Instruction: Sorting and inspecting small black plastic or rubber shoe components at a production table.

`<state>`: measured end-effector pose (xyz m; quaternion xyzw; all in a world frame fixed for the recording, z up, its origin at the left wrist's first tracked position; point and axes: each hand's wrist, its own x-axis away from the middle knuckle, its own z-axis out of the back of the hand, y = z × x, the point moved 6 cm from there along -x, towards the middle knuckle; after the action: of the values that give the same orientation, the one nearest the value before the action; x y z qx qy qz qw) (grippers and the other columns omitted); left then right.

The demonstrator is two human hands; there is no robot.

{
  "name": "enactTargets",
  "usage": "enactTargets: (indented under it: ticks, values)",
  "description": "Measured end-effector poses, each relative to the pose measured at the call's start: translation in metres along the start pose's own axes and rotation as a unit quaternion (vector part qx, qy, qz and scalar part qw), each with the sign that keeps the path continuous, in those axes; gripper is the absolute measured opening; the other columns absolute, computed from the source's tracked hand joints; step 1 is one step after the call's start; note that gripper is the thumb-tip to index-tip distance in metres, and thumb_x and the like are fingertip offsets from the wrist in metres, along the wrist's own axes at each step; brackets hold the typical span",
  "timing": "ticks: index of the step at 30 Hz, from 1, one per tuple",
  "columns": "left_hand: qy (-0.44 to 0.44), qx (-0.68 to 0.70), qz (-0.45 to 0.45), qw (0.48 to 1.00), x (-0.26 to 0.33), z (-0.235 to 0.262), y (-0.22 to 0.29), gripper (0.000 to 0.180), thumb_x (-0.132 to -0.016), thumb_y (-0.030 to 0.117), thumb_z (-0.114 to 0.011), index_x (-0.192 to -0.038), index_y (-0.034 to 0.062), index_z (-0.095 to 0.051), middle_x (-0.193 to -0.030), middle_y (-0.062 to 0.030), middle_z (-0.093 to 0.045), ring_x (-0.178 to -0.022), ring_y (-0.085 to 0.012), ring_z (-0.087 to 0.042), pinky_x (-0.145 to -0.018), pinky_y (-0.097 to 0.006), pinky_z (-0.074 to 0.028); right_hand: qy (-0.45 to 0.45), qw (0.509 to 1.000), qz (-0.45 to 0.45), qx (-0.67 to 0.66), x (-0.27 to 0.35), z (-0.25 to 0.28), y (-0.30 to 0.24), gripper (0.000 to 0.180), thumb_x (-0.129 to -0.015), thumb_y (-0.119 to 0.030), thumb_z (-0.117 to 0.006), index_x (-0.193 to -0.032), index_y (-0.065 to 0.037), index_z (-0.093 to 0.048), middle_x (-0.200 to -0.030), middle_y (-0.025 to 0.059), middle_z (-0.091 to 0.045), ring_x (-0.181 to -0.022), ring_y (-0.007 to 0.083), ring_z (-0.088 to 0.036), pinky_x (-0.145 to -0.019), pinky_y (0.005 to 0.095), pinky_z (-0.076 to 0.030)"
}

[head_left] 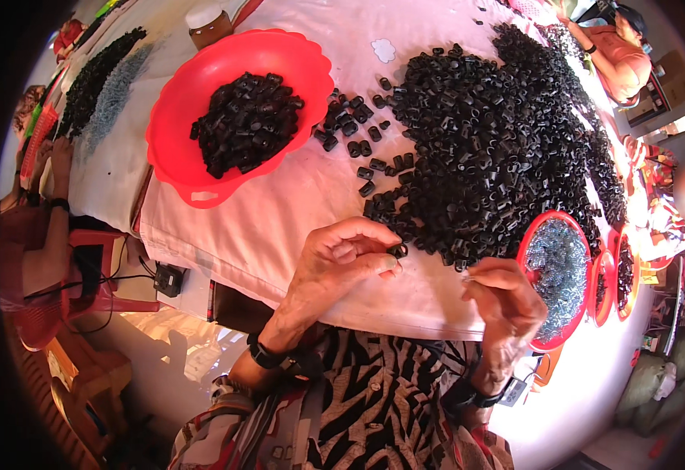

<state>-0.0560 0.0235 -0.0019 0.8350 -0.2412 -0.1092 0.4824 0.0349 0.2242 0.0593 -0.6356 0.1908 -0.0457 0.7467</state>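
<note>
My left hand (pixel 342 254) pinches a small black hollow plastic part (pixel 397 251) between thumb and forefinger, just above the near edge of the cloth. To its right, my right hand (pixel 507 301) has its thumb and fingertips together; whatever they hold, if anything, is too small to name. A large heap of the same black plastic parts (pixel 499 149) lies beyond both hands. Right beside my right hand rests a red-rimmed tray (pixel 524 243) full of fine silvery-blue metal pieces (pixel 558 274). A scallop-edged red bowl (pixel 174 133) at the far left holds more black parts (pixel 247 121).
Pink-white cloth (pixel 233 243) covers the table, with loose black parts (pixel 350 117) between bowl and heap. A lidded jar (pixel 208 25) stands behind the bowl. More red trays (pixel 603 286) line the right. Other people (pixel 621 59) sit around; one person's hands (pixel 60 160) work at the left table.
</note>
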Motion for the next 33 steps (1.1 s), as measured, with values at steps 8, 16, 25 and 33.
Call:
enactTargets:
  ticks: [8,16,25,33]
  values:
    - [-0.012,0.008,-0.003,1.000,0.001,-0.003,0.000,0.018,-0.087,-0.004,-0.068,-0.104,-0.0041,-0.066,-0.100,-0.0118,-0.067,-0.089,-0.0192,-0.068,-0.079,-0.031,-0.057,-0.066,0.997,0.007,-0.030,-0.023,-0.055,0.000,0.025,-0.080,0.020,-0.064,-0.098,0.004,-0.067,-0.103,0.0126,-0.068,-0.091,0.0150,-0.066,-0.079,0.0249,-0.054]
    - [-0.029,-0.006,-0.003,1.000,0.002,-0.004,-0.003,0.019,-0.087,-0.009,-0.066,-0.105,-0.0055,-0.066,-0.101,-0.0121,-0.067,-0.089,-0.0185,-0.068,-0.080,-0.031,-0.058,-0.084,0.961,0.163,0.208,-0.021,-0.066,-0.024,0.029,-0.072,0.018,-0.063,-0.094,-0.001,-0.067,-0.096,0.0115,-0.068,-0.079,0.0233,-0.069,-0.069,0.0302,-0.055]
    - [-0.023,0.005,0.005,1.000,0.002,-0.005,0.000,0.017,-0.089,-0.005,-0.067,-0.106,-0.0061,-0.066,-0.102,-0.0119,-0.066,-0.088,-0.0187,-0.068,-0.080,-0.031,-0.057,-0.077,0.963,0.141,0.216,-0.020,-0.062,-0.021,0.028,-0.073,0.017,-0.061,-0.095,-0.001,-0.067,-0.096,0.0115,-0.067,-0.079,0.0238,-0.069,-0.069,0.0306,-0.054]
    - [-0.027,0.001,0.008,1.000,0.000,-0.004,-0.002,0.017,-0.089,-0.006,-0.067,-0.106,-0.0063,-0.066,-0.100,-0.0112,-0.065,-0.088,-0.0184,-0.068,-0.080,-0.030,-0.057,-0.082,0.970,0.128,0.191,-0.019,-0.061,-0.019,0.027,-0.075,0.017,-0.062,-0.096,0.000,-0.067,-0.096,0.0109,-0.067,-0.080,0.0221,-0.069,-0.070,0.0293,-0.054]
